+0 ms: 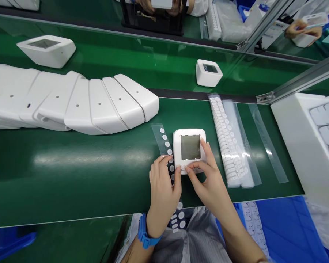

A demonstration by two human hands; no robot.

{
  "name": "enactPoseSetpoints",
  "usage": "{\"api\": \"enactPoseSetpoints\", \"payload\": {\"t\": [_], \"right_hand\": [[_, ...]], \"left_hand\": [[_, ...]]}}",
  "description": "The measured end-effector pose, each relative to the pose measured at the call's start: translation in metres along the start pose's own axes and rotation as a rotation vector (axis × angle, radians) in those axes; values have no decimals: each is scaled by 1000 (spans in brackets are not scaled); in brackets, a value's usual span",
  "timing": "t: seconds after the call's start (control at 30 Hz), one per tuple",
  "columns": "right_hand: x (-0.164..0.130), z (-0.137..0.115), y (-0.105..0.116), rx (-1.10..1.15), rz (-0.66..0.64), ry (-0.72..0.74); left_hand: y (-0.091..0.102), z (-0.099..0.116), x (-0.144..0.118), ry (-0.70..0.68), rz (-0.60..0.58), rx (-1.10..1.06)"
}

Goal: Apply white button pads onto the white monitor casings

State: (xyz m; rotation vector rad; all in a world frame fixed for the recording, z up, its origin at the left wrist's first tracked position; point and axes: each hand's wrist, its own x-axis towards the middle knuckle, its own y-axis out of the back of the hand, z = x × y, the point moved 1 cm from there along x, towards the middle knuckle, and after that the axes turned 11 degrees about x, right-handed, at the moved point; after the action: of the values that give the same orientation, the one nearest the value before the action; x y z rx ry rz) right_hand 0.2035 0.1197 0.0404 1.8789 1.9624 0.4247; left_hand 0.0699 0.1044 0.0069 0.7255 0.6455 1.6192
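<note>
My left hand (162,190) and my right hand (208,179) meet at the near edge of the small white plastic housing with the grey square screen (189,148), which lies flat on the green bench mat (71,171), face up, just in front of me. Both sets of fingers are curled and pinching at its lower rim; neither lifts it, and whether a dot sits under a fingertip I cannot tell.

The clear backing strip carrying white round stickers (164,144) lies touching the housing's left side, partly under my left fingers — a sideways drag of that hand could crease it or peel dots loose. Pressing unevenly on the rim could skid the housing away across the smooth mat, or smear the screen.

To the right, the long clear sheet packed with white oval pads (230,146) lies near, with a bare film strip beyond it — my right elbow has little room there. The fanned row of white plastic shells (71,102) sits well apart, upper left. The bench edge is close to my wrists; open mat lies to the left.
</note>
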Motion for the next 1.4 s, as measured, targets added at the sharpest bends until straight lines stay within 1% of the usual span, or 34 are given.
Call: {"api": "enactPoseSetpoints", "payload": {"t": [0.4, 0.63, 0.73, 0.83, 0.9, 0.93, 1.0, 1.03, 1.1, 1.17, 1.23, 1.27, 1.33, 1.4], "right_hand": [[1, 0, -1, -12, 21, 26], [0, 0, 0, 7, 11, 7], [0, 0, 10, 23, 28, 10], [14, -2, 33, -23, 113, 90], [38, -1, 54, -98, 175, 178], [56, 1, 66, -137, 208, 227], [102, 10, 87, -209, 252, 292], [129, 16, 97, -248, 272, 295], [185, 29, 115, -371, 330, 225], [236, 41, 129, -474, 424, 88], [276, 49, 137, -491, 496, -56], [290, 52, 140, -478, 514, -128], [309, 56, 144, -440, 547, -226], [316, 56, 145, -423, 577, -253]], "left_hand": [[-2, 1, 0, 10, -10, 18], [-1, 0, 0, 2, -7, 23], [-1, 0, -1, -3, -2, 33], [-1, 0, -1, 1, -7, 33], [-2, -1, -1, 4, -14, 27], [-2, -2, -2, 2, -13, 21], [-4, -3, -2, -2, -5, 13], [-5, -4, -2, -6, 3, 12], [-6, -5, -2, -10, 21, 12], [-6, -5, -3, -13, 25, 13], [-6, -6, -3, -10, 18, 11], [-5, -5, -3, -6, 11, 9], [-4, -5, -3, 0, -3, 7], [-3, -4, -3, 6, -13, 6]]}}
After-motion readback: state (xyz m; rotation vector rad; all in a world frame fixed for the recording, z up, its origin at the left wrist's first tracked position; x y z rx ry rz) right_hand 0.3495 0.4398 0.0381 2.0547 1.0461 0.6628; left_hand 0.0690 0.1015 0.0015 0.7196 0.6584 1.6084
